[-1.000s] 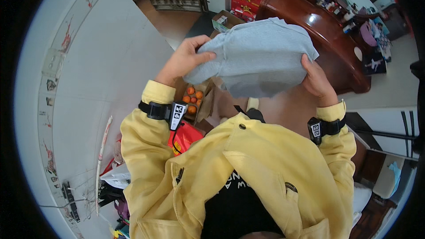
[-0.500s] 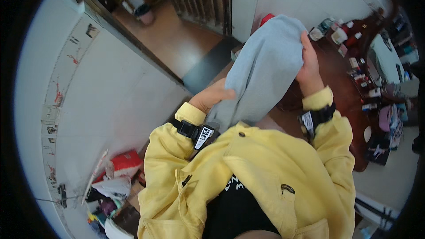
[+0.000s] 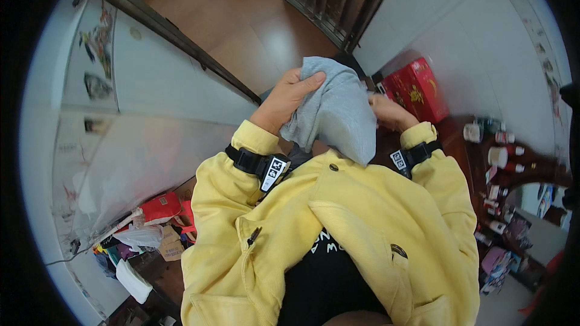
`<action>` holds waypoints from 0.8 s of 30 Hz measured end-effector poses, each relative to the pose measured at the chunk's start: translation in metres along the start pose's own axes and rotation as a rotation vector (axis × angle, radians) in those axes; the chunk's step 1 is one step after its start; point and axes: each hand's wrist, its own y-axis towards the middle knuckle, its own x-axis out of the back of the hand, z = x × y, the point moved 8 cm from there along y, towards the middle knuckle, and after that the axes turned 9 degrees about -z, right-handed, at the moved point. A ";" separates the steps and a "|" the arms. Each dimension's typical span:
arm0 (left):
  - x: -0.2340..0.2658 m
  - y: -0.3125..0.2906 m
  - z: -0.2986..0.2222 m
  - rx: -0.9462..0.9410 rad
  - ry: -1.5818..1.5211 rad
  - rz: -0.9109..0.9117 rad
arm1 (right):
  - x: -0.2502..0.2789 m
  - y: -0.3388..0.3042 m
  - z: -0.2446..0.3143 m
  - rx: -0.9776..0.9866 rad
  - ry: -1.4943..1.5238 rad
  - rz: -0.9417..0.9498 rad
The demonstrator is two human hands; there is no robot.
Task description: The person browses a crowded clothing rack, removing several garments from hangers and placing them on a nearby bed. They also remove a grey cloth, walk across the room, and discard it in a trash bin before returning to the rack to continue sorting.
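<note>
Cloth: a grey fabric piece [image 3: 335, 108] is bunched between both hands at about 12 o'clock from the chest, held up in the air over the yellow jacket [image 3: 338, 229], its lower fold hanging down to just above the collar.

Left hand [image 3: 287, 99]: fingers [image 3: 308, 81] curled over the upper left edge of the cloth, thumb beneath, a closed pinch with fabric gathered in the palm. Right hand [image 3: 391, 113]: mostly hidden behind the cloth at 2 o'clock; fingers bent and gripping the far edge, how tightly I cannot tell.

Change: a second ago the cloth was spread wide and flat between the hands; half a second ago it hung long and narrow from raised hands. Now it is a compact, doubled bundle and the hands sit closer together. My reading: the fabric is being folded or gathered down, and the folding looks partway along, not finished, since the lower flap is loose.

Black wrist straps [image 3: 257, 163] with small tags sit on both cuffs. A red box [image 3: 417, 87] stands on the floor at 2 o'clock, bottles and jars [image 3: 501, 157] crowd a dark wooden tabletop [image 3: 531, 166] at 3 o'clock, and bags and litter [image 3: 145, 229] lie at 8 o'clock.
</note>
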 end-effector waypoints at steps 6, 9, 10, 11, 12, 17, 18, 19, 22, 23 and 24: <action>-0.016 0.110 -0.088 -0.124 0.142 0.159 | 0.052 0.076 0.144 0.601 0.259 -0.201; 0.008 0.161 -0.122 -0.183 -0.009 0.049 | 0.036 0.118 0.156 0.407 0.787 -0.025; 0.024 0.178 -0.140 -0.264 -0.016 0.003 | 0.029 0.131 0.157 0.315 0.938 0.034; 0.040 0.194 -0.159 -0.367 -0.042 -0.032 | 0.021 0.140 0.160 0.234 1.060 0.079; 0.050 0.212 -0.159 -0.330 -0.047 -0.093 | 0.013 0.154 0.158 0.139 1.174 0.121; 0.153 0.280 -0.198 -0.445 -0.077 -0.415 | -0.007 0.225 0.225 0.070 1.306 0.485; 0.173 0.292 -0.205 -0.449 -0.078 -0.468 | -0.005 0.240 0.245 0.087 1.328 0.610; 0.190 0.305 -0.212 -0.456 -0.090 -0.518 | -0.003 0.256 0.261 0.054 1.354 0.706; 0.233 0.356 -0.245 -0.508 -0.155 -0.577 | 0.011 0.319 0.317 0.107 1.236 0.876; 0.247 0.365 -0.259 -0.562 -0.163 -0.578 | 0.011 0.333 0.337 0.149 1.214 0.965; 0.264 0.378 -0.273 -0.575 -0.161 -0.611 | 0.010 0.351 0.355 0.131 1.202 1.002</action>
